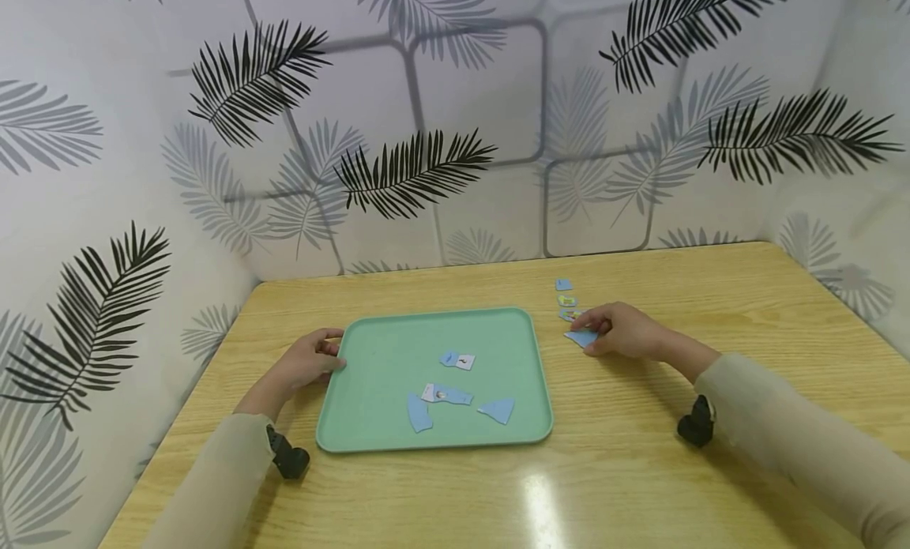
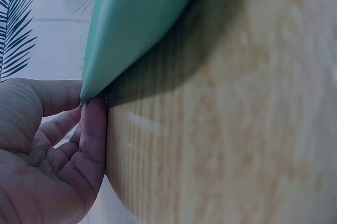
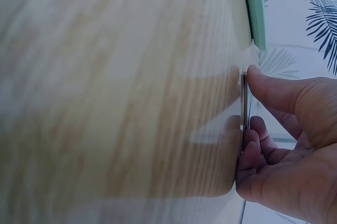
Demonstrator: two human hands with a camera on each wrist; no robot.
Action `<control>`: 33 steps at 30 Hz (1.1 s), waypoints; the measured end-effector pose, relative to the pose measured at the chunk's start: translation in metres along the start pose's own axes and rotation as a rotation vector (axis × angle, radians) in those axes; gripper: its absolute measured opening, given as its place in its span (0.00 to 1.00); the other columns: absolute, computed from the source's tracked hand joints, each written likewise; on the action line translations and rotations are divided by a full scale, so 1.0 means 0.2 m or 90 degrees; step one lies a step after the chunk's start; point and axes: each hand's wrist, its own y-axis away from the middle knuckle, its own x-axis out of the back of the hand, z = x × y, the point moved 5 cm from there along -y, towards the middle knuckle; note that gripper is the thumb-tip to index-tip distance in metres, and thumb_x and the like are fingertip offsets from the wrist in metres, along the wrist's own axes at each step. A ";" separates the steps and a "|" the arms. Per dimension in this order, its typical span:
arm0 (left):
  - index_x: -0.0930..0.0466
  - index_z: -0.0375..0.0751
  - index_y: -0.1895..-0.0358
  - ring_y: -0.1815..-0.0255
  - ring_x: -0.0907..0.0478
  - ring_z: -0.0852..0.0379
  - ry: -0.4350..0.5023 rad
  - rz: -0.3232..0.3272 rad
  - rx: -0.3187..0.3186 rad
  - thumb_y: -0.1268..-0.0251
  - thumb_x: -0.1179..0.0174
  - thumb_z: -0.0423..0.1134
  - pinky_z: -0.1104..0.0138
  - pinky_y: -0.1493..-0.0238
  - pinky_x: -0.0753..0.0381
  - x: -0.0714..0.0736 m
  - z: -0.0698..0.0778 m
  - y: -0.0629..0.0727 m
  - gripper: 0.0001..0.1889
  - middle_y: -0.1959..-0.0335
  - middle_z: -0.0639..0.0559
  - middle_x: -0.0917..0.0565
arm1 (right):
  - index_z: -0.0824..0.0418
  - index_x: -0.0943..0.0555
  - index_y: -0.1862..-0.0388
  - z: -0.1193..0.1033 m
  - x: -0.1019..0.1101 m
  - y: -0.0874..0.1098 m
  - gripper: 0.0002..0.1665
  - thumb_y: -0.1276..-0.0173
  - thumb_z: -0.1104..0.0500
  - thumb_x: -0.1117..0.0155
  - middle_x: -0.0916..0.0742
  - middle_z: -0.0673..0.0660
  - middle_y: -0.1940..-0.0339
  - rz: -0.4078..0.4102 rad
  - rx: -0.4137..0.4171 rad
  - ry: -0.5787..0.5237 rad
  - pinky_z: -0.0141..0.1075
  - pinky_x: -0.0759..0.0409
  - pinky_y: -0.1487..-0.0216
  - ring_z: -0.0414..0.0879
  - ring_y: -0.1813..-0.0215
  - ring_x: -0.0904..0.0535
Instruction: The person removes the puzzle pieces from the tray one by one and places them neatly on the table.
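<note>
My left hand point(image 1: 307, 366) holds the left rim of a mint-green tray point(image 1: 370, 351). In the left wrist view the thumb lies on the tray's rim point(image 2: 100, 50) and the fingers reach under it. To the right of the tray, my right hand point(image 1: 626, 332) pinches a flat light-blue puzzle piece point(image 1: 580, 338) by its edges, low at the tabletop. From the right wrist, the piece point(image 3: 244, 98) shows edge-on between thumb and fingers. In the tray lie a blue-and-white pair of pieces point(image 1: 457, 360), a longer patterned strip point(image 1: 449, 394), a curved blue piece point(image 1: 419, 413) and a blue wedge point(image 1: 499, 411).
Beyond my right hand, small pieces line up on the wooden table point(image 1: 711, 296): a blue square point(image 1: 563, 284), a yellow-patterned piece point(image 1: 566, 301) and another patterned one point(image 1: 569, 315) partly behind the fingers. A leaf-patterned wall point(image 1: 483, 209) closes off the back and sides.
</note>
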 end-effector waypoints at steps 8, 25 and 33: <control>0.41 0.32 0.29 0.56 0.30 0.50 -0.010 0.002 0.000 0.33 0.42 0.26 0.63 0.59 0.21 0.00 0.00 0.00 0.31 0.55 0.42 0.30 | 0.68 0.20 0.44 0.02 0.02 -0.02 0.24 0.40 0.66 0.29 0.21 0.59 0.62 0.003 -0.001 -0.014 0.37 0.29 0.61 0.49 0.60 0.31; 0.41 0.34 0.28 0.54 0.30 0.50 -0.020 0.008 0.019 0.33 0.42 0.27 0.62 0.57 0.22 0.00 0.01 0.00 0.31 0.52 0.42 0.30 | 0.66 0.23 0.39 -0.06 -0.01 -0.02 0.26 0.35 0.63 0.32 0.23 0.65 0.46 -0.002 0.004 -0.085 0.40 0.26 0.50 0.54 0.49 0.29; 0.40 0.34 0.28 0.54 0.29 0.50 -0.020 0.010 0.020 0.34 0.42 0.27 0.62 0.57 0.21 0.00 0.01 0.00 0.31 0.52 0.41 0.29 | 0.66 0.24 0.37 -0.13 -0.06 -0.03 0.25 0.33 0.65 0.35 0.24 0.66 0.51 -0.007 0.032 -0.116 0.38 0.25 0.58 0.52 0.55 0.30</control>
